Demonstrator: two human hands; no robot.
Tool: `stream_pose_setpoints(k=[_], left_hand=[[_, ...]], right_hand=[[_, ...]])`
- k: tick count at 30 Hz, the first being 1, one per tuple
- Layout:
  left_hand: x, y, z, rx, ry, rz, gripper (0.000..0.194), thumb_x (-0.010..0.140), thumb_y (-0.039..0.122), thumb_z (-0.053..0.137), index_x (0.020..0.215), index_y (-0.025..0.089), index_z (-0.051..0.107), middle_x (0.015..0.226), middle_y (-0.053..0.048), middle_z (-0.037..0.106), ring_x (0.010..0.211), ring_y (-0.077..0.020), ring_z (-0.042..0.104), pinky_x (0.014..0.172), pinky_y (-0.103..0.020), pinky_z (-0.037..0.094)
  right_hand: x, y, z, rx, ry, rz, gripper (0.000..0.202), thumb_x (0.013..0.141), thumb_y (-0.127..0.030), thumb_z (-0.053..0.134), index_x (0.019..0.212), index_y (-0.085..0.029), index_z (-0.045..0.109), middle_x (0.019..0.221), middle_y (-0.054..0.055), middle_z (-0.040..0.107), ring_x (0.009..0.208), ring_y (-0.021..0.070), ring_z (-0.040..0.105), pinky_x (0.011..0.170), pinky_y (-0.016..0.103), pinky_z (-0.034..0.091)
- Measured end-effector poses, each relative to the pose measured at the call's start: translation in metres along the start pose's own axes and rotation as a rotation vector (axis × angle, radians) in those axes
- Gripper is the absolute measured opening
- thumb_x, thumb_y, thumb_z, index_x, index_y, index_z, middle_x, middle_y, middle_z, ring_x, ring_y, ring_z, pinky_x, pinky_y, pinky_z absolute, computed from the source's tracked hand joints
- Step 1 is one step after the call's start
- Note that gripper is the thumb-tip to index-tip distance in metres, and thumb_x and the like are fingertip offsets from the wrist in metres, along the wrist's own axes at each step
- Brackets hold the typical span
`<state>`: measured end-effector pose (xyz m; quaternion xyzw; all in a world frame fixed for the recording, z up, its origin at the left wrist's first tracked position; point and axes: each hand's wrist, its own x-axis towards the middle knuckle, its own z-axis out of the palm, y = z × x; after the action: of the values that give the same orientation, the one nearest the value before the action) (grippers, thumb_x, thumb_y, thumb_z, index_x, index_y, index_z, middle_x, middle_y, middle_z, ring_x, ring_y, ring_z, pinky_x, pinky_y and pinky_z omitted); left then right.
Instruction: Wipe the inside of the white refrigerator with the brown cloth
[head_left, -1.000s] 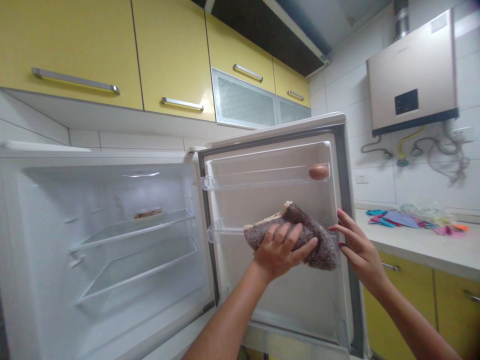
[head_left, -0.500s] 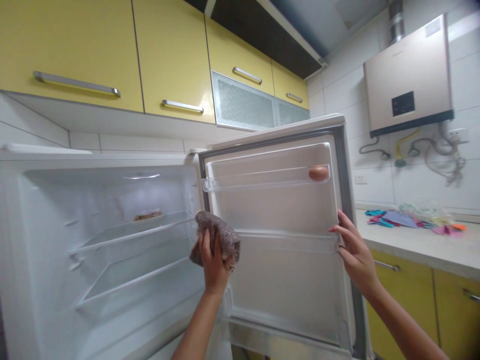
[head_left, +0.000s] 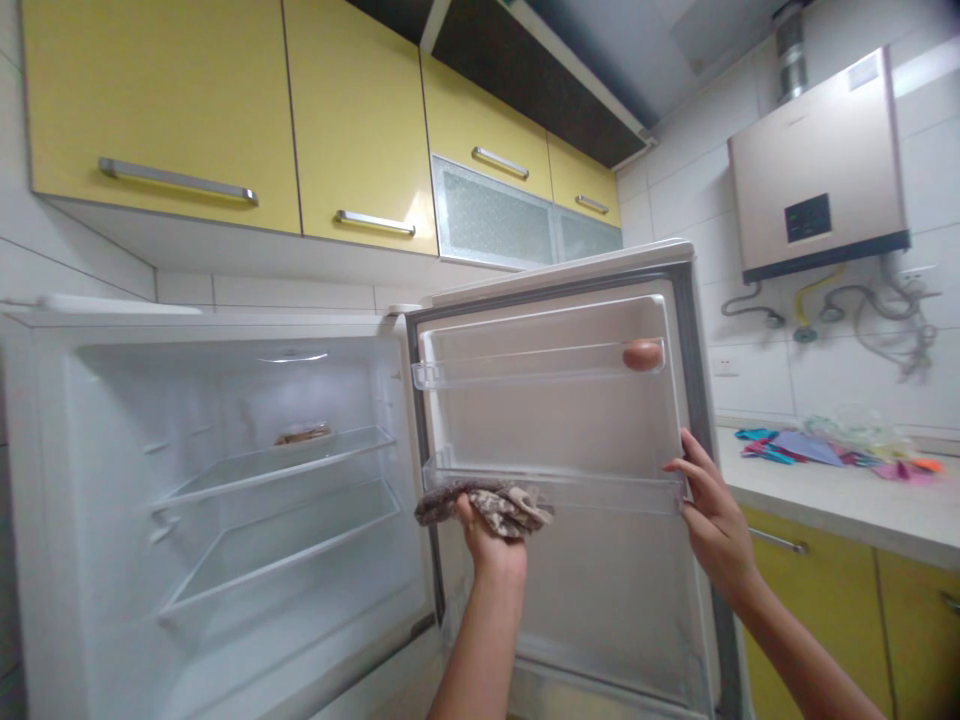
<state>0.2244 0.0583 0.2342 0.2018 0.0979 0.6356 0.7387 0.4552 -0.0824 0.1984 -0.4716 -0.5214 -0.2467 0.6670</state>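
A brown patterned cloth (head_left: 510, 512) is gripped in my left hand (head_left: 491, 548), against the middle clear rack (head_left: 607, 492) of the open refrigerator door (head_left: 555, 420). Part of my left fingers is hidden by the cloth. My right hand (head_left: 712, 520) grips the door's outer edge at the end of that same rack, thumb and fingers on it. In the top door rack (head_left: 525, 372) lies a brown egg (head_left: 643, 354) at the right end. To the left, the refrigerator compartment (head_left: 112, 500) has two glass shelves, with a small packet (head_left: 302, 434) on the upper one.
Yellow wall cabinets (head_left: 360, 120) hang above the refrigerator. On the right, colourful cloths or gloves (head_left: 810, 447) lie on the white counter (head_left: 847, 500). A water heater (head_left: 821, 165) with hoses is mounted on the tiled wall.
My left hand has moved right with the cloth, from beside the door's hinge side onto the middle rack. My right hand stays on the door edge. The view has shifted slightly.
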Motion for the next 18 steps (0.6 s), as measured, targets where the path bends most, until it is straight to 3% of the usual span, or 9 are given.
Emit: stream_pose_setpoints(k=[6, 10, 15, 16, 18], left_hand=[[-0.060, -0.064, 0.022, -0.099, -0.141, -0.337, 0.054, 0.079, 0.071, 0.057, 0.085, 0.019, 0.073, 0.082, -0.008, 0.075, 0.078, -0.0259, 0.071, 0.084, -0.050, 0.058], [-0.097, -0.099, 0.043, -0.158, -0.298, -0.518, 0.060, 0.081, 0.070, 0.055, 0.096, 0.016, 0.075, 0.097, -0.012, 0.076, 0.090, -0.0253, 0.072, 0.098, -0.045, 0.054], [-0.114, -0.104, 0.052, -0.180, -0.583, -0.632, 0.059, 0.086, 0.068, 0.050, 0.103, 0.016, 0.073, 0.106, -0.012, 0.075, 0.103, -0.0254, 0.070, 0.100, -0.042, 0.054], [-0.114, -0.103, 0.050, -0.168, -0.590, -0.622, 0.057, 0.086, 0.067, 0.051, 0.105, 0.017, 0.072, 0.106, -0.011, 0.075, 0.105, -0.0257, 0.070, 0.101, -0.042, 0.054], [-0.113, -0.103, 0.046, -0.121, -0.495, -0.572, 0.052, 0.084, 0.063, 0.058, 0.110, 0.019, 0.069, 0.110, -0.011, 0.075, 0.108, -0.0261, 0.070, 0.102, -0.043, 0.054]], right_hand=[[0.003, -0.003, -0.002, -0.013, -0.010, 0.028, 0.042, 0.079, -0.017, 0.050, 0.116, -0.029, 0.065, 0.163, 0.004, 0.040, 0.152, 0.0273, 0.034, 0.125, 0.056, 0.030], [0.006, -0.008, -0.015, -0.013, -0.063, 0.091, 0.035, 0.085, -0.022, 0.047, 0.112, -0.029, 0.069, 0.162, 0.002, 0.042, 0.152, 0.0249, 0.036, 0.128, 0.050, 0.025], [0.016, -0.009, -0.036, 0.006, -0.222, 0.040, 0.041, 0.092, -0.043, 0.044, 0.121, -0.029, 0.070, 0.162, 0.002, 0.041, 0.149, 0.0283, 0.039, 0.127, 0.047, 0.029], [0.017, -0.010, -0.038, 0.002, -0.232, 0.037, 0.042, 0.092, -0.045, 0.044, 0.122, -0.029, 0.069, 0.163, 0.002, 0.041, 0.149, 0.0291, 0.039, 0.126, 0.048, 0.030], [0.018, -0.010, -0.040, -0.009, -0.224, 0.043, 0.042, 0.092, -0.047, 0.044, 0.121, -0.030, 0.070, 0.162, 0.001, 0.041, 0.149, 0.0296, 0.039, 0.126, 0.049, 0.030]])
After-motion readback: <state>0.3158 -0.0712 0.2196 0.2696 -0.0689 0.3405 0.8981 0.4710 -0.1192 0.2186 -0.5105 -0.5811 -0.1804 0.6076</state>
